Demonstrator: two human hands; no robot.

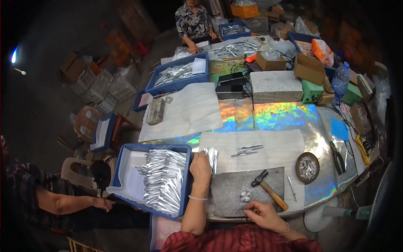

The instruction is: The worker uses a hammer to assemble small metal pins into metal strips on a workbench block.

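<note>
reaches with the left hand (pixel 201 168) to just beyond the far left corner of the grey slab (pixel 228 185), with bent fingers at a row of silver strips (pixel 213 157); cannot tell whether gripping or merely touching. holds the right hand (pixel 264 215) at the slab's near edge, with thumb and fingertips nearly together; cannot tell of anything small pinched there. shows a silver disc (pixel 245 196) close to the slab's middle, and a hammer (pixel 268 189) on the slab's right part, with wooden handle slanting toward the near right corner. has a blue tray (pixel 156 147) left of the slab, with heaped strips (pixel 166 180) inside. includes loose strips (pixel 247 151) beyond the slab, a thin rod (pixel 291 189) just right of it, and, farther right, a brown bowl (pixel 299 172) of small silver pieces (pixel 309 166).
</note>
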